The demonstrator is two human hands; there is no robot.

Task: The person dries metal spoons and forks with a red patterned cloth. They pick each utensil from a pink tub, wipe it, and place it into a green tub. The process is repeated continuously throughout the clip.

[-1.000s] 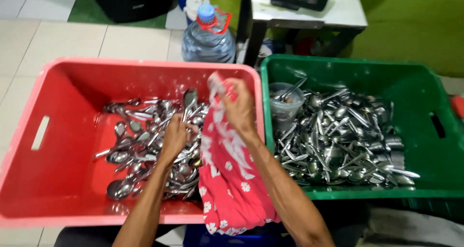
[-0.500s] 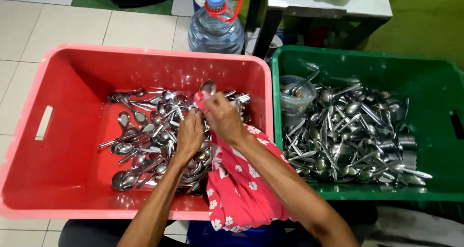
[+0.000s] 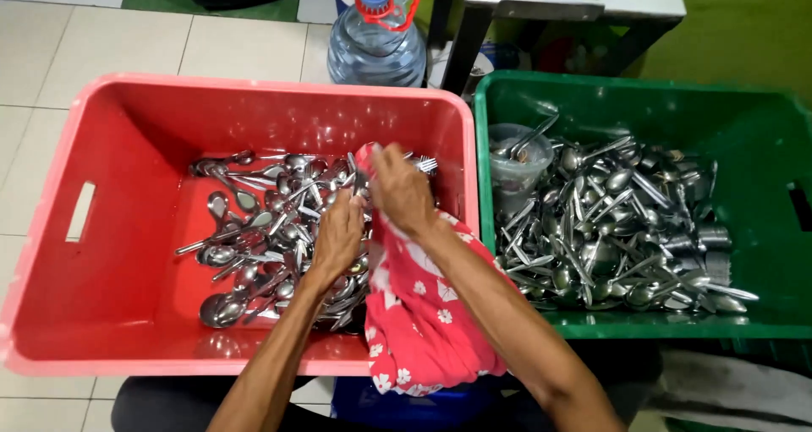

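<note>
So there are two big plastic crates side by side on the pale tiled floor [image 3: 110, 43]. The red plastic crate [image 3: 127, 314] holds a loose heap of shiny steel spoons and forks [image 3: 254, 246], mostly piled toward its right half. Just right of the red crate, touching it, sits a green plastic crate [image 3: 761, 144] with an even bigger pile of steel cutlery [image 3: 617, 229], plus a small clear plastic tub [image 3: 512, 166] in its near-left corner with a couple of utensils sticking out.

Both hands are over the red crate. The right hand [image 3: 402, 191] has its grip closed on a red cloth with white flower print [image 3: 423, 314], bunched around a piece of cutlery whose fork tines [image 3: 425, 165] poke out. The cloth drapes down over the red crate's front edge. The left hand [image 3: 338, 233] rests curled on the spoon heap just left of the cloth; can't tell if its grip actually has anything.

Behind the red crate stands a clear plastic water jug with a blue cap and red handle [image 3: 376, 39], no label readable.
</note>
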